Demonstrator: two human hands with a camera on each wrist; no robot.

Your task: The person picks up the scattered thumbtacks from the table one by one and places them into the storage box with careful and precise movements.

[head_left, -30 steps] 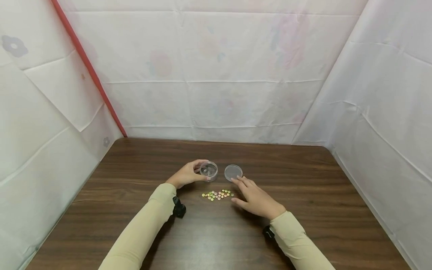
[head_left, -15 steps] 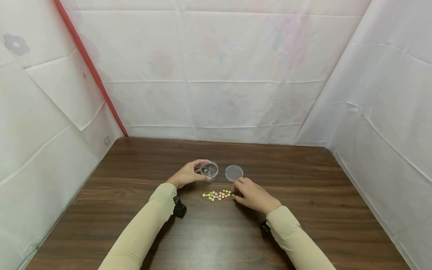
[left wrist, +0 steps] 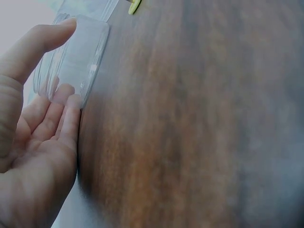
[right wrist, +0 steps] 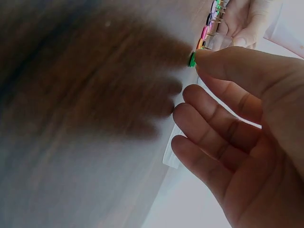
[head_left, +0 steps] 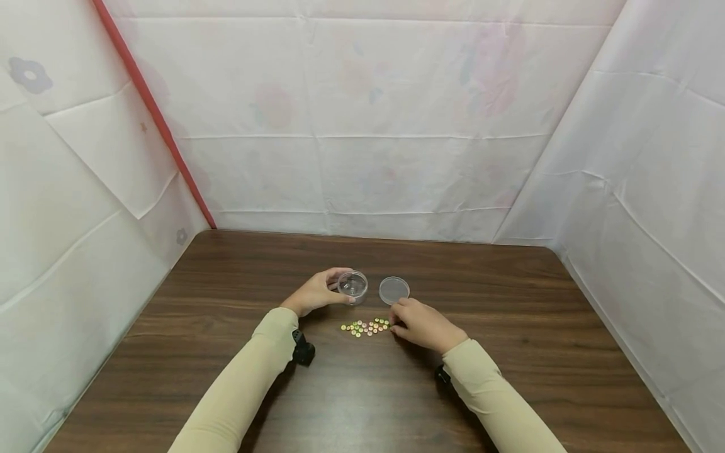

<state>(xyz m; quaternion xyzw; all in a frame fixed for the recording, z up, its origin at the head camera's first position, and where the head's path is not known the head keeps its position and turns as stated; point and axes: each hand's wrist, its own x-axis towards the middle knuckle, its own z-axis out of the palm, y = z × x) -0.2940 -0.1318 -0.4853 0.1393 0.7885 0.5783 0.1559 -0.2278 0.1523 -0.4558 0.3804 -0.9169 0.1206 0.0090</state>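
The green tack (right wrist: 192, 60) is at the table surface, at the right end of the loose row of coloured tacks (head_left: 364, 325); your right hand (head_left: 426, 323) pinches it between thumb and forefinger, the other fingers loosely curved; your left hand (head_left: 314, 293) grips the clear round container (head_left: 362, 296) from its left side, thumb and fingers around the wall; the clear lid (head_left: 393, 289) lies flat between the container and your right hand; the brown wooden table (head_left: 351, 402) bears them all, with white cloth (head_left: 362, 113) behind.
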